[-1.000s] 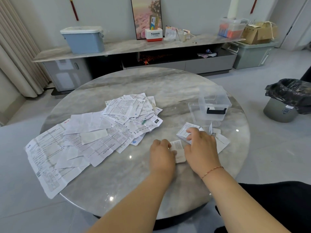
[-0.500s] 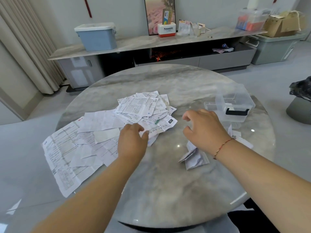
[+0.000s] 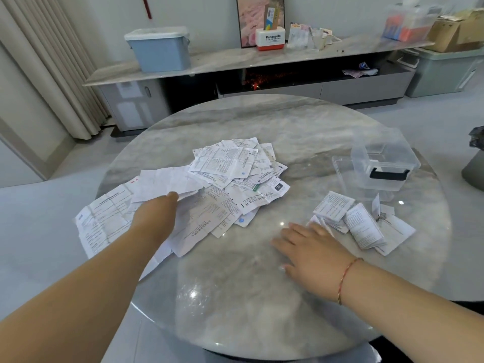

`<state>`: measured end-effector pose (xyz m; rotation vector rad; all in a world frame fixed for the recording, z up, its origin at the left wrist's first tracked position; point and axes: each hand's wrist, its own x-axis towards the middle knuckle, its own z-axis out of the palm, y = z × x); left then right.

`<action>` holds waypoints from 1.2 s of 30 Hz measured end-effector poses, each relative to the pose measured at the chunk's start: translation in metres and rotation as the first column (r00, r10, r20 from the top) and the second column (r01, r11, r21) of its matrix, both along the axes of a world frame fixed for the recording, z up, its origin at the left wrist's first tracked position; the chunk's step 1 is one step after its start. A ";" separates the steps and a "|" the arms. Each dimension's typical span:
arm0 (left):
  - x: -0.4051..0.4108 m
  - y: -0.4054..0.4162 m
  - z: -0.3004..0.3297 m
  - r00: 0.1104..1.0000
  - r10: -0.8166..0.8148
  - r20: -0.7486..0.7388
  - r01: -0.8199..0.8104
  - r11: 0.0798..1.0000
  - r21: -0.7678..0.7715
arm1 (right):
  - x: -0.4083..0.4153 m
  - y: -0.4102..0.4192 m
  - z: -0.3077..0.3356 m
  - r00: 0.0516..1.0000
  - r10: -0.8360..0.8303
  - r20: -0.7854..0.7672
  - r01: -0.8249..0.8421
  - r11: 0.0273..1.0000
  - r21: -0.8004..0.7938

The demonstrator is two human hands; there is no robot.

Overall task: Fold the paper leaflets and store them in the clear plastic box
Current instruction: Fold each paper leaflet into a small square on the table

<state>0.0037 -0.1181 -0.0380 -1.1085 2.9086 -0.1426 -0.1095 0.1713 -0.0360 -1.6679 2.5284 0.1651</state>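
The left hand (image 3: pixel 157 213) reaches into the pile of unfolded leaflets (image 3: pixel 225 176) on the left half of the round marble table (image 3: pixel 262 297) and takes hold of the edge of one large white sheet (image 3: pixel 162 182); its fingers are hidden under the paper, so I judge it is a pinch with the thumb on top, but I cannot be sure. The right hand (image 3: pixel 311 250) lies flat on the table with straight, spread fingers and holds nothing; its fingertips just touch the small stack of folded leaflets (image 3: pixel 351 221). This stack sits just in front of the clear plastic box (image 3: pixel 382 169), which has a black handle and looks empty, with its lid beside it. The risk from here is that the chosen sheet lies partly under other papers, so pulling it can drag neighbours along or push some over the near table edge, where one long sheet already hangs. A quick pull on a thin, creased sheet may also tear it. On the shelf behind, a white and red box (image 3: pixel 270 39) reads "Panasonic". The leaflets carry dense printed text, too small to read.
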 end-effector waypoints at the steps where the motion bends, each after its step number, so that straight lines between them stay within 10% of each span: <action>1: 0.004 0.000 0.001 1.000 -0.025 -0.001 0.025 0.999 -0.046 | 0.001 0.004 -0.008 0.998 -0.061 -0.019 0.061 0.998 0.007; 13: 0.045 0.088 0.016 0.789 -0.552 -0.270 0.437 0.813 -0.384 | -0.085 0.024 -0.029 0.941 -0.330 -0.079 0.330 0.944 -0.004; 20: 0.081 0.172 -0.001 0.635 -0.748 -0.196 0.701 0.664 -0.261 | -0.063 0.022 -0.019 0.934 -0.286 -0.214 0.253 0.953 -0.169; 25: 0.095 0.184 -0.012 0.695 -0.707 -0.129 0.707 0.705 -0.053 | 0.006 0.034 0.013 0.992 0.089 0.093 -0.051 0.935 -0.352; 28: 0.095 0.191 -0.012 0.761 -0.608 -0.226 0.641 0.759 0.116 | 0.045 0.053 0.019 0.824 0.133 0.551 -0.100 0.991 -0.091; 33: 0.085 0.193 -0.001 0.852 -0.115 -0.510 0.367 0.827 0.425 | 0.063 0.045 -0.012 0.720 -0.120 0.683 0.398 0.878 -0.265; 36: 0.082 0.192 -0.009 0.765 -0.204 -0.611 0.356 0.924 0.138 | 0.064 0.036 -0.018 0.685 -0.256 0.682 0.560 0.784 -0.268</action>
